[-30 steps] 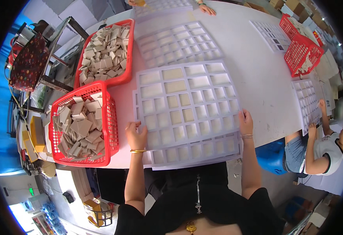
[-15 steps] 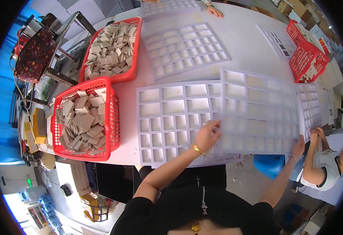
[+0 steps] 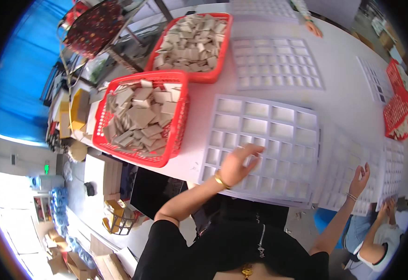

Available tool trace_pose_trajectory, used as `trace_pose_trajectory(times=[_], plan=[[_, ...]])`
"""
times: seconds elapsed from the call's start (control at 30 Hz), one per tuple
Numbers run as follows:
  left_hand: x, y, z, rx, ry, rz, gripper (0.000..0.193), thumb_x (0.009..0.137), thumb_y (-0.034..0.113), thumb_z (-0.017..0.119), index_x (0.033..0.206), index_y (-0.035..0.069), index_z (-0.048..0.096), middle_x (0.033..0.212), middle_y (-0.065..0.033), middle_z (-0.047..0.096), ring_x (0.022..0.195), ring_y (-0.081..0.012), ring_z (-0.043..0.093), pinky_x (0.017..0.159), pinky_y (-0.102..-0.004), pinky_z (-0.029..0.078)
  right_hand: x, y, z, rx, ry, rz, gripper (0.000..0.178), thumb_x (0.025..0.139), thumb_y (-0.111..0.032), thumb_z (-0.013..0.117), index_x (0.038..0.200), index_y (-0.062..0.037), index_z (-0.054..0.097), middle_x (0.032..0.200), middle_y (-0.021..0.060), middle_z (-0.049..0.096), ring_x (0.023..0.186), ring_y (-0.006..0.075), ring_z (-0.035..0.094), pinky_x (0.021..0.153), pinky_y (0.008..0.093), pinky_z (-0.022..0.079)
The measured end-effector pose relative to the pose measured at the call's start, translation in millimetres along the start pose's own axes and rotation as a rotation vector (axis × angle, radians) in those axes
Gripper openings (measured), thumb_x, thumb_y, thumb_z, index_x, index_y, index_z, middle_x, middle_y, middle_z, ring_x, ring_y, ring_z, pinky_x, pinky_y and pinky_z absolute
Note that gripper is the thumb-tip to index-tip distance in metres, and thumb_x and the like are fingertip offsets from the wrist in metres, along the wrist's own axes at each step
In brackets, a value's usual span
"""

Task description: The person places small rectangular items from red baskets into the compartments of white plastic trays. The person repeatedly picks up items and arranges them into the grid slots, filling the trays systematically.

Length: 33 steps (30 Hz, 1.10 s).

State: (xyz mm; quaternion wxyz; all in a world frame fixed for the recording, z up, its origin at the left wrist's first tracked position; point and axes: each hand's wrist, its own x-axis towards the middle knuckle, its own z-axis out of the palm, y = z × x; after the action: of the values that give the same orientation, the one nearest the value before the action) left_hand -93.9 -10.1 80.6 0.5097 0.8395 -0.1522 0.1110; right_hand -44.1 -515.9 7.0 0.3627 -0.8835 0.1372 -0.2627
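Note:
A white tray with many rectangular compartments (image 3: pixel 278 133) lies on the table before me, seemingly atop at least one more. Over its lower left part hovers my left hand (image 3: pixel 238 164), thumb and fingers apart, with nothing in it. Further right, a second compartment tray (image 3: pixel 346 158), somewhat blurred, lies on the table. My right hand (image 3: pixel 360 181) is above that tray's right side, its fingers spread and holding nothing. Whether either hand touches a tray is hard to see.
Two red baskets (image 3: pixel 181 128) (image 3: pixel 227 39) full of flat greyish pieces stand at left. More trays (image 3: pixel 276 63) (image 3: pixel 393 163) lie farther back and at right, beside red baskets (image 3: pixel 397 116). A person's hand (image 3: pixel 314 29) rests at the far edge; another person (image 3: pixel 379 247) is at lower right.
The tray that was raised over the stack in my right hand has moved right, onto the table, and that hand has let go. The whole view has also shifted.

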Motion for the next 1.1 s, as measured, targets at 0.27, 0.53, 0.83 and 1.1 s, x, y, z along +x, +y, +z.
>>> trace_pose_trajectory(times=[0.27, 0.53, 0.83, 1.1], plan=[[-25.5, -107.9, -254.2, 0.782, 0.181, -0.512, 0.022, 0.084, 0.024, 0.062, 0.100, 0.009, 0.064, 0.090, -0.0104, 0.067, 0.085, -0.0254, 0.066, 0.072, -0.0378, 0.052, -7.6, -90.6, 51.3, 0.182, -0.155, -0.125, 0.036, 0.091, -0.014, 0.058, 0.125, -0.0020, 0.052, 0.123, 0.0076, 0.055, 0.097, 0.0144, 0.057, 0.089, 0.0278, 0.045], [-26.5, -159.7, -250.2, 1.372, -0.484, -1.060, 0.060, 0.067, 0.058, 0.070, 0.103, 0.011, 0.069, 0.105, -0.0085, 0.067, 0.095, -0.0266, 0.065, 0.082, -0.0376, 0.052, -24.7, -125.6, 58.7, 0.219, -0.213, -0.153, 0.032, 0.090, -0.010, 0.059, 0.120, -0.0017, 0.055, 0.119, 0.0067, 0.057, 0.091, 0.0119, 0.057, 0.085, 0.0257, 0.047], [-28.1, -197.2, -282.9, 1.230, -0.424, -0.949, 0.043, 0.077, 0.042, 0.065, 0.102, 0.007, 0.068, 0.103, -0.0155, 0.066, 0.095, -0.0321, 0.064, 0.081, -0.0411, 0.051, -35.2, -121.5, 47.0, 0.237, -0.218, -0.087, 0.029, 0.088, -0.006, 0.058, 0.117, -0.0021, 0.057, 0.115, 0.0071, 0.059, 0.090, 0.0127, 0.058, 0.086, 0.0261, 0.047], [-44.3, -130.8, -324.8, 0.752, 0.295, -0.565, 0.020, 0.079, 0.021, 0.064, 0.087, 0.003, 0.060, 0.065, -0.0044, 0.056, 0.057, -0.0164, 0.052, 0.054, -0.0312, 0.042, -60.7, -152.7, 81.5, 0.261, -0.402, -0.172, 0.028, 0.086, -0.007, 0.060, 0.114, -0.0019, 0.058, 0.110, 0.0071, 0.060, 0.089, 0.0147, 0.060, 0.082, 0.0273, 0.047]])
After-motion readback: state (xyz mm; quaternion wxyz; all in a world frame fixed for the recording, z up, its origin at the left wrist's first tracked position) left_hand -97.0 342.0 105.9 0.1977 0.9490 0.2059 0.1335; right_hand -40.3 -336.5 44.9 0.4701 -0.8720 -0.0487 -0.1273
